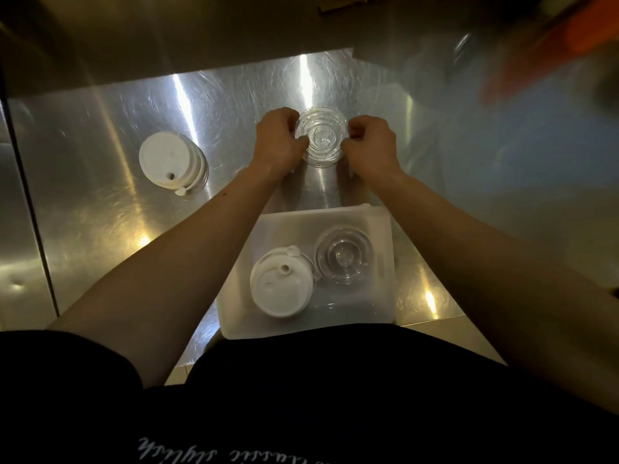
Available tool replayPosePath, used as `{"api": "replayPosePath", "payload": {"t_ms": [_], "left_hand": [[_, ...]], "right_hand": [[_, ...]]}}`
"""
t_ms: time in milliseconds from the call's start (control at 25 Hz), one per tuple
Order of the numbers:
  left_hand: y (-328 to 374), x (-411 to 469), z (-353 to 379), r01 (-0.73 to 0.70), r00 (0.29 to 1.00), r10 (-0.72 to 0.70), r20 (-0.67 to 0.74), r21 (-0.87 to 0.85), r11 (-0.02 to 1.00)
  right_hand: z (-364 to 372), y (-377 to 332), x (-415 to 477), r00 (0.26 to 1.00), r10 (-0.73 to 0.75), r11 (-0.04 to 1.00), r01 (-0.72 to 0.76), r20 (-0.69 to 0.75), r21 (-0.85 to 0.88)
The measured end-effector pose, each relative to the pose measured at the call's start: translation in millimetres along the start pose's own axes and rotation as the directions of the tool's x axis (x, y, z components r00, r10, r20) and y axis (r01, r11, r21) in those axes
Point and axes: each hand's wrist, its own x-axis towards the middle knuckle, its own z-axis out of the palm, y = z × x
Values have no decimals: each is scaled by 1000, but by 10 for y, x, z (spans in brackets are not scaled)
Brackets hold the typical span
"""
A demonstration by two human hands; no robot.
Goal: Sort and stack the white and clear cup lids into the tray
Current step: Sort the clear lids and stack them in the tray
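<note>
Clear cup lids (322, 138), apparently a short stack, sit on the steel table (100, 128) just beyond the tray (382, 222). The left hand (277, 139) and right hand (371, 142) flank this stack on opposite sides, fingers curled shut against its rim; judged, a two-sided grip keeps the nested lids aligned for a lift. Whether the stack is clear of the table cannot be told.

Inside the tray, a white lid stack (283, 285) occupies the left portion and a clear lid stack (343, 254) the right, the two touching or nearly so. Placement indicates sorting by type; the held stack likely belongs on the clear one.

A further white lid stack on the table (172, 164) lies well apart to the left, untouched. Both forearms cross above the tray's far edge. A blurred orange object (536, 55) sits far right. Nothing blocks the path back.
</note>
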Motion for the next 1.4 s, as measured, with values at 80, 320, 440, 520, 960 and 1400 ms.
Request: {"api": "replayPosePath", "payload": {"t_ms": [80, 320, 440, 520, 960, 1400], "left_hand": [[-17, 2, 19, -15, 1000, 15, 0, 4, 1000], [-143, 36, 82, -33, 999, 33, 13, 14, 999], [-159, 74, 91, -78, 997, 78, -7, 75, 994], [-163, 91, 90, -120, 992, 123, -15, 134, 984], [-114, 123, 109, -58, 998, 61, -29, 79, 995], [-141, 167, 70, 234, 969, -245, -23, -220, 947]], "right_hand": [[14, 18, 24, 1000, -30, 999, 30, -2, -24], [55, 71, 74, 997, -78, 993, 77, -13, -85], [96, 104, 100, 988, -148, 981, 142, -36, -130], [120, 108, 106, 981, -188, 971, 178, -54, -161], [123, 73, 121, 998, -19, 997, 14, -64, -73], [118, -9, 107, 987, 159, 982, -159, 14, 98]]}}
